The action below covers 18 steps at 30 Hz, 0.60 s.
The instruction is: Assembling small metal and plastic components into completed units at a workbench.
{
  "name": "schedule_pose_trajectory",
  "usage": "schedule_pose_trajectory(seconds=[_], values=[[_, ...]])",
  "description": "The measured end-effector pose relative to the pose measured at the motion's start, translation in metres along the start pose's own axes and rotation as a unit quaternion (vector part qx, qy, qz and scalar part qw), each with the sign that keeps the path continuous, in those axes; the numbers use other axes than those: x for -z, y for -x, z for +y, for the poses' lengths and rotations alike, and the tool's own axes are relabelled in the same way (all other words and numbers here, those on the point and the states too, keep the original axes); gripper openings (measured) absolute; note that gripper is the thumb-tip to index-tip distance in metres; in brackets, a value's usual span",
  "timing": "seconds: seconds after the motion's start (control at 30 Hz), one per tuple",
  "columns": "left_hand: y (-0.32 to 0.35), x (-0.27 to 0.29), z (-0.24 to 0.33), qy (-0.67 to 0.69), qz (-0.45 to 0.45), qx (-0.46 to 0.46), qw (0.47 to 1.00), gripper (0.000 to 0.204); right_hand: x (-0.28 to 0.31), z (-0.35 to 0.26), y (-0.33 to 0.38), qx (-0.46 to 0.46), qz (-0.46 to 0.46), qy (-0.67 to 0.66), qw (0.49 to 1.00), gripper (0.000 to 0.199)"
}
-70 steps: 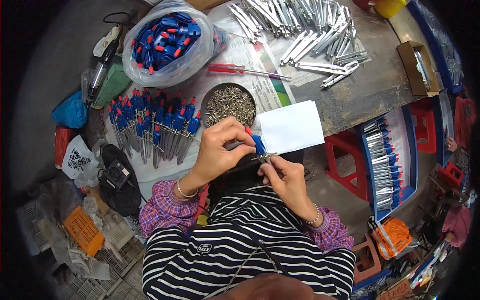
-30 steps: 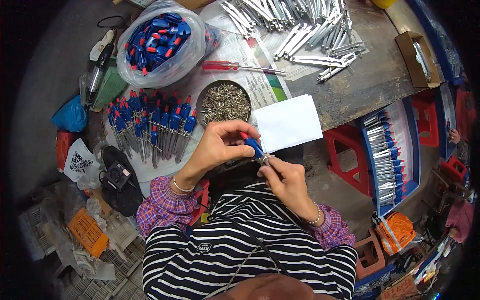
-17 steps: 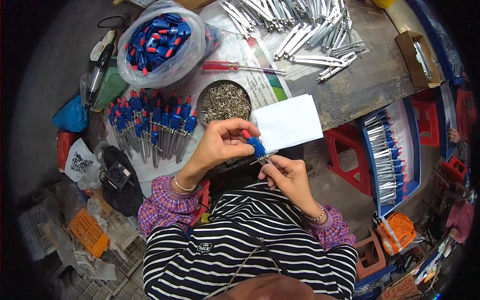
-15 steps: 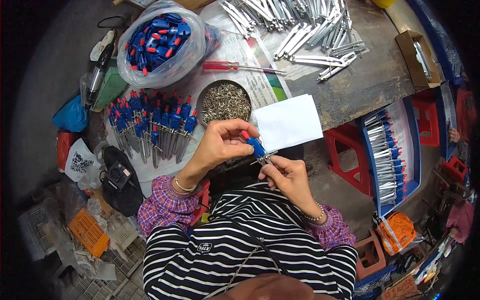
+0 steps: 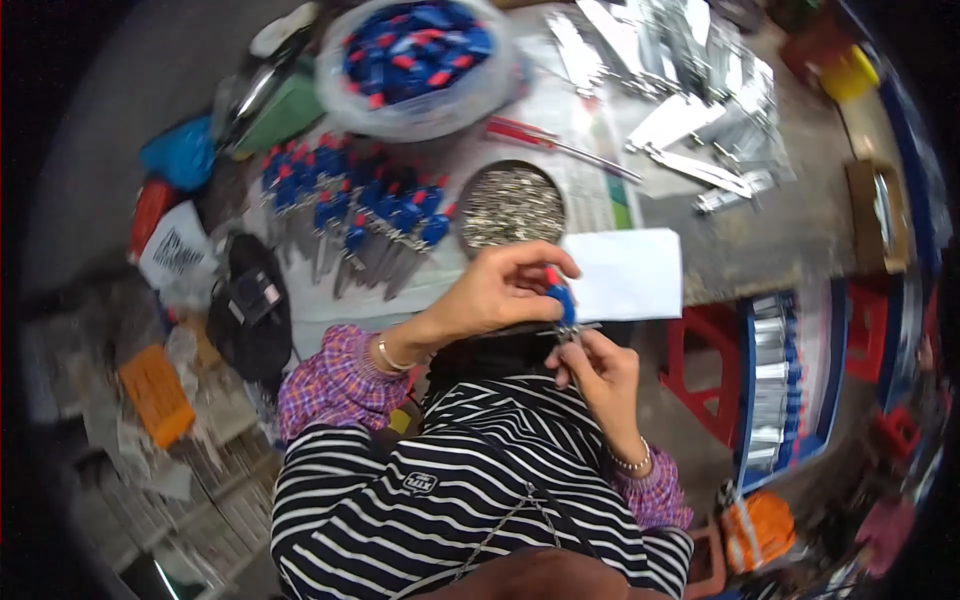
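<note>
Held between both hands is a metal piece with a blue, red-tipped plastic top (image 5: 566,303). My left hand (image 5: 500,288) pinches the blue top between thumb and fingers. My right hand (image 5: 607,380) closes on the metal part just below, where thin pins stick out sideways. A white paper pad (image 5: 632,272) lies right behind the hands. Beyond my left hand stands a round dark bowl (image 5: 463,218) of small metal pins or screws. Similar blue-topped pieces (image 5: 375,205) lie in rows to the left. The picture is blurred, so fine detail is lost.
A clear plastic bag (image 5: 333,105) of blue and red tops stands at the back left. A red-handled screwdriver (image 5: 535,135) lies beside it. Silver metal legs (image 5: 690,125) are heaped at back right. Right of the table are a blue tray (image 5: 826,385) and red stool (image 5: 705,400).
The view has shifted, so the table and its things appear farther right in the picture, many of them lower. Both hands still hold the same blue-topped piece.
</note>
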<state>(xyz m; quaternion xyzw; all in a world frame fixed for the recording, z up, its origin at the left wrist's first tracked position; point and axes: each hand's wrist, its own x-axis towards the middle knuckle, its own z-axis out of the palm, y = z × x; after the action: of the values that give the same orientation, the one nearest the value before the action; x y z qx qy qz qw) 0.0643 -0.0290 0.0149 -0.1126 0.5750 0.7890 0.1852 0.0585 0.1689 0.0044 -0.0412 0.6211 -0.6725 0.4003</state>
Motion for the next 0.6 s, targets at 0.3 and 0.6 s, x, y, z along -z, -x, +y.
schedule_pose_trajectory(seconds=[0.3,0.6], values=[[0.059,0.058,0.040,-0.097,0.088,-0.109,0.985,0.040,-0.004,0.014,-0.004,0.102,-0.013,0.051,0.993,0.022],[0.066,0.114,0.041,-0.398,0.158,-0.026,0.903,0.038,-0.004,0.020,-0.007,0.082,-0.045,0.105,0.990,0.020]])
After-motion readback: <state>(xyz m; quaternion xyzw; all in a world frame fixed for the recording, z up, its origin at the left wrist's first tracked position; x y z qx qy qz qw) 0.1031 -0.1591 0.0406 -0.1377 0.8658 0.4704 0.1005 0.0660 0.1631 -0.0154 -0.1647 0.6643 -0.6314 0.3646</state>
